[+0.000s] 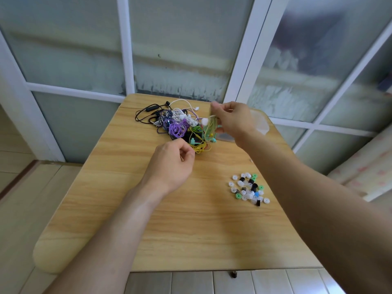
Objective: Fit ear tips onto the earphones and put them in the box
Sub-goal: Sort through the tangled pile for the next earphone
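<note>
A tangled heap of earphones in black, white, purple, yellow and mint lies at the far middle of the wooden table. My right hand holds up a coiled mint-and-yellow earphone just above the heap's right side, blurred by motion. My left hand hovers at the heap's near edge with fingers curled, pinching what looks like a yellow cable. A cluster of loose ear tips, white, black, green and blue, sits on the table at the right. A clear plastic box shows partly behind my right hand.
The table stands against frosted glass panels with white frames. A pale patterned surface lies beyond the table's right edge. Floor tiles show below the near edge and on the left.
</note>
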Motion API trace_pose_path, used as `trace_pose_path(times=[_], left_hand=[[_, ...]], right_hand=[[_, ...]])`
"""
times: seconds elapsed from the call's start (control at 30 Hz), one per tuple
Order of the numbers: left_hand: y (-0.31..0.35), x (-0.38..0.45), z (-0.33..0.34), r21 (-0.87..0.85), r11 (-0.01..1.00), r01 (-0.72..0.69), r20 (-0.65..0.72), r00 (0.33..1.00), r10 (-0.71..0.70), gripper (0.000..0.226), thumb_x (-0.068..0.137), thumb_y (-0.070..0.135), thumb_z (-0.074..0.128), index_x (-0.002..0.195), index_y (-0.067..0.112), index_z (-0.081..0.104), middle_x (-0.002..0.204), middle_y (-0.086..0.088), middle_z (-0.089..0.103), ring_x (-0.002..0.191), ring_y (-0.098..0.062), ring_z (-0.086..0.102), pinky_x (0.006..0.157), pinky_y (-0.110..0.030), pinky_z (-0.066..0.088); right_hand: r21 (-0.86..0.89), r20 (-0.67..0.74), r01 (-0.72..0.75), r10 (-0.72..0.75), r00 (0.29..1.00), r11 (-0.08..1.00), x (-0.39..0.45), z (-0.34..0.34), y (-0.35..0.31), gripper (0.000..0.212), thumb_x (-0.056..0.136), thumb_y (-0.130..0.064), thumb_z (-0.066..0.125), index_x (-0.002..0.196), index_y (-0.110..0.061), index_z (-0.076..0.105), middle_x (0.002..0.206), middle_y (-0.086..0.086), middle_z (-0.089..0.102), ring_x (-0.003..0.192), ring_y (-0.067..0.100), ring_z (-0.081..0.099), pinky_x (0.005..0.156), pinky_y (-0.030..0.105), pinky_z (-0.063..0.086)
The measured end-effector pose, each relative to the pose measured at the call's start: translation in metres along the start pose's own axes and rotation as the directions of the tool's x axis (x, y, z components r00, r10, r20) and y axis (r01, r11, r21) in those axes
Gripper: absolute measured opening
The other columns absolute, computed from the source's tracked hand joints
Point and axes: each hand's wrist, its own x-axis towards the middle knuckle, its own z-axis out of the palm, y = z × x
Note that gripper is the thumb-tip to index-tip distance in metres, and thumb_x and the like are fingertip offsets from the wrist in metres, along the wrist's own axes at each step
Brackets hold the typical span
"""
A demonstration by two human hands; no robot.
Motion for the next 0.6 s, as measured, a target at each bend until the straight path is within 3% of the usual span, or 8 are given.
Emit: trace_pose_path(times=[0.1, 0.23, 0.3, 0.37, 0.43, 0.5, 0.6], left_hand=[[-0.003, 0.002, 0.001, -0.031, 0.999, 0.01, -0.044, 0.999, -0.011, 0.01, 0.09, 0.018, 0.06, 0.085, 0.02, 0.068, 0.071, 0.011, 0.064, 0.062, -0.003, 0.057, 0.06, -0.018, 0.045], [0.0, 0.005, 0.001, -0.222, 0.975, 0.029, -0.115, 0.992, -0.056, 0.009, 0.093, 0.022, 0.058, 0.091, 0.018, 0.066, 0.078, 0.004, 0.067, 0.067, -0.011, 0.061, 0.066, -0.029, 0.051], [0.008, 0.002, 0.001, -0.467, 0.873, 0.142, -0.01, 0.986, -0.166, 0.015, 0.097, 0.025, 0.054, 0.098, 0.013, 0.063, 0.087, -0.006, 0.068, 0.068, -0.021, 0.064, 0.06, -0.034, 0.05], [0.02, -0.005, 0.002, -0.692, 0.639, 0.335, 0.252, 0.942, -0.221, 0.033, 0.101, 0.032, 0.045, 0.109, 0.003, 0.058, 0.094, -0.021, 0.064, 0.073, -0.03, 0.065, 0.057, -0.036, 0.052], [0.026, -0.015, 0.005, -0.738, 0.462, 0.492, 0.468, 0.866, -0.176, 0.048, 0.1, 0.04, 0.039, 0.114, -0.003, 0.056, 0.095, -0.027, 0.064, 0.078, -0.037, 0.065, 0.062, -0.039, 0.056], [0.028, -0.024, 0.008, -0.718, 0.437, 0.542, 0.541, 0.829, -0.14, 0.047, 0.1, 0.035, 0.042, 0.112, -0.007, 0.059, 0.093, -0.028, 0.065, 0.076, -0.037, 0.065, 0.061, -0.039, 0.058], [0.026, -0.031, 0.013, -0.695, 0.503, 0.514, 0.492, 0.85, -0.189, 0.028, 0.095, 0.013, 0.054, 0.11, -0.01, 0.059, 0.096, -0.026, 0.067, 0.068, -0.027, 0.067, 0.055, -0.03, 0.057]], right_hand=[[0.045, -0.105, 0.027, -0.022, 0.994, 0.999, -0.004, -0.01, -0.008, 0.027, 0.096, -0.036, 0.061, 0.087, -0.01, 0.059, 0.086, 0.014, 0.071, 0.065, 0.017, 0.066, 0.054, 0.029, 0.057], [0.171, -0.086, 0.016, -0.002, 0.996, 0.985, -0.031, -0.02, -0.018, 0.03, 0.096, -0.036, 0.059, 0.092, -0.007, 0.061, 0.084, 0.014, 0.069, 0.071, 0.022, 0.067, 0.065, 0.04, 0.061], [0.222, -0.003, -0.006, 0.007, 1.0, 0.975, -0.052, -0.019, -0.016, 0.033, 0.096, -0.033, 0.061, 0.093, 0.0, 0.063, 0.087, 0.022, 0.068, 0.072, 0.028, 0.066, 0.067, 0.047, 0.06], [0.278, 0.065, -0.038, 0.021, 0.998, 0.96, -0.074, -0.018, -0.009, 0.035, 0.096, -0.03, 0.061, 0.092, 0.005, 0.062, 0.083, 0.024, 0.064, 0.07, 0.029, 0.062, 0.067, 0.047, 0.058], [0.348, 0.103, -0.082, 0.049, 0.993, 0.934, -0.095, -0.017, 0.001, 0.036, 0.096, -0.029, 0.06, 0.097, 0.007, 0.061, 0.084, 0.023, 0.061, 0.074, 0.029, 0.06, 0.065, 0.041, 0.056], [0.423, 0.108, -0.12, 0.082, 0.991, 0.898, -0.114, -0.018, 0.011, 0.028, 0.098, -0.027, 0.058, 0.098, 0.001, 0.061, 0.085, 0.019, 0.063, 0.075, 0.027, 0.061, 0.062, 0.031, 0.055], [0.482, 0.109, -0.177, 0.141, 0.984, 0.858, -0.138, -0.025, 0.025, 0.02, 0.1, -0.023, 0.053, 0.096, -0.007, 0.063, 0.075, 0.002, 0.067, 0.073, 0.016, 0.062, 0.064, 0.025, 0.052]])
